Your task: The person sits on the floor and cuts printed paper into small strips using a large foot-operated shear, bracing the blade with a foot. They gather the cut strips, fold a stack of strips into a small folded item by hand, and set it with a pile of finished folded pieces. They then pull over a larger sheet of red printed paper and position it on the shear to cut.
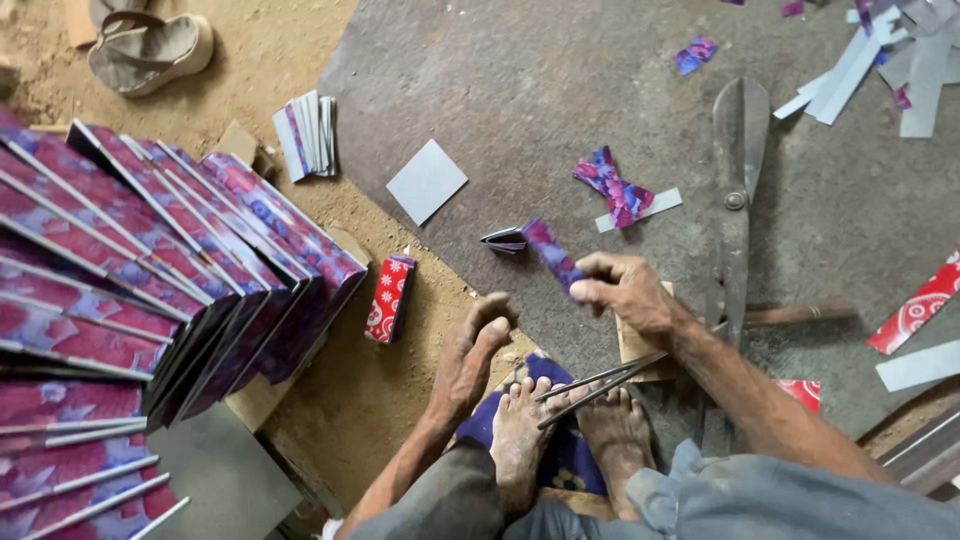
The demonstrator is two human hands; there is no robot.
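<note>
One small strip point(552, 255) of purple-pink patterned sheet, narrow, flat and bent, was pinched in the right hand point(628, 292), fingers point(592, 292) closed on its lower end, held just above the grey mat point(560, 90) in front of the feet. Left hand point(472, 355) hung empty, fingers loosely curled, resting on the mat edge beside the left foot point(518, 432). Two bare feet, right foot point(615, 430) beside it, both on a purple cloth point(560, 455). One pair of large metal shears point(735, 215), dull grey, lay on the mat right of the hand. Two thin metal rods point(600, 380) crossed over the toes. One folded purple scrap point(612, 185), one plain grey square point(427, 181), one red patterned packet point(390, 298). Many fanned purple-patterned sheets point(150, 250) stacked at left, silvery edges. One sandal point(150, 50) on sandy floor.
</note>
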